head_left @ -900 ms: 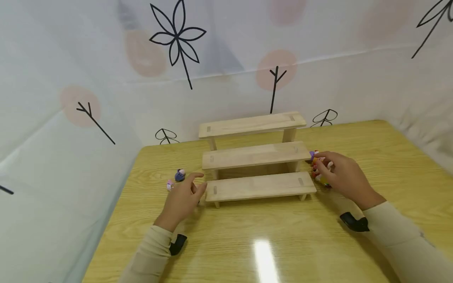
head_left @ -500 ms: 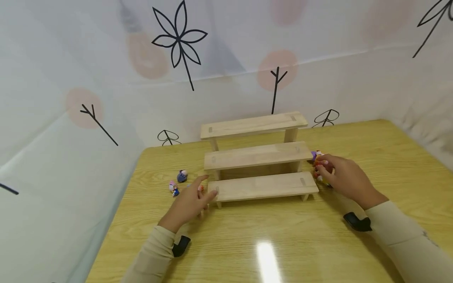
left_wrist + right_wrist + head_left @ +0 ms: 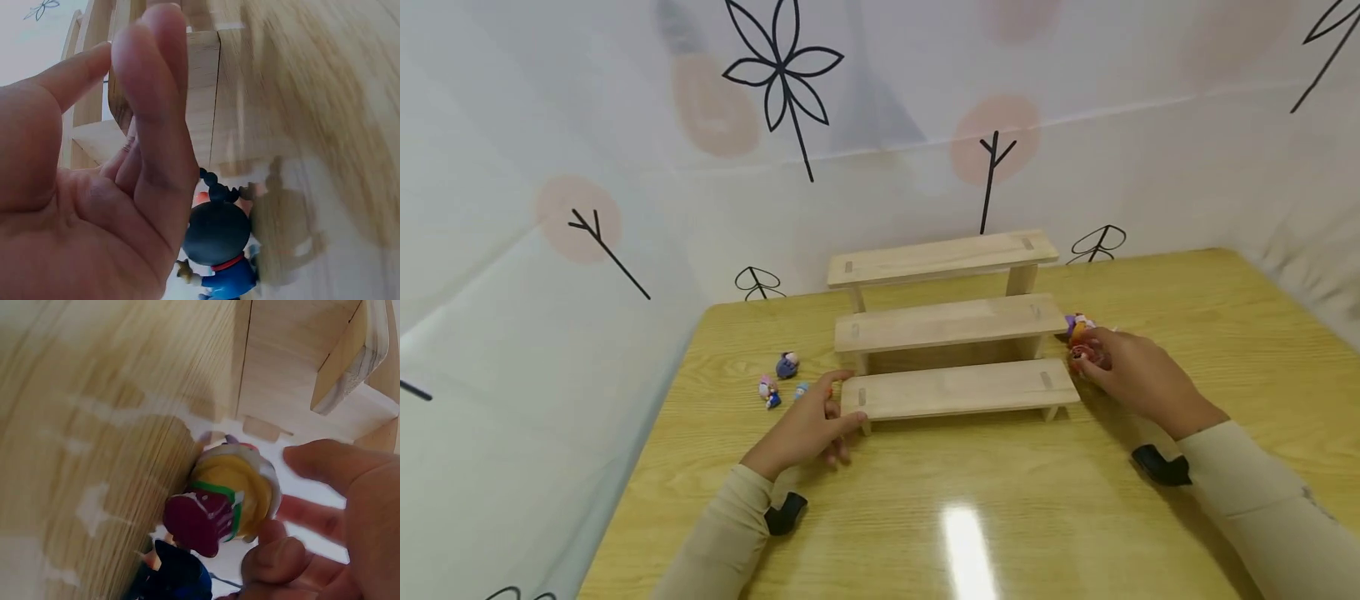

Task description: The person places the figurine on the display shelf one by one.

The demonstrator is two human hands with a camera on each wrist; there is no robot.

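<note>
A three-tiered wooden stand sits on the table. My left hand holds the left end of its lowest board, thumb at the front edge and index finger near the back corner. Under that palm in the left wrist view is a toy figure with black hair and blue clothes. My right hand is beside the stand's right end, over a cluster of small figures. In the right wrist view a yellow and purple figure lies by the curled fingers; the thumb tip stands apart from it. A dark blue figure is below.
Left of the stand lie a dark blue figure and a pink-and-blue figure. A light blue one shows partly behind the left hand. The wooden table meets a white printed cloth at the back and left.
My left hand has moved right from beside the small figures to the lowest board's end, uncovering more of them. My right hand has stayed by the right cluster, shifting slightly.
</note>
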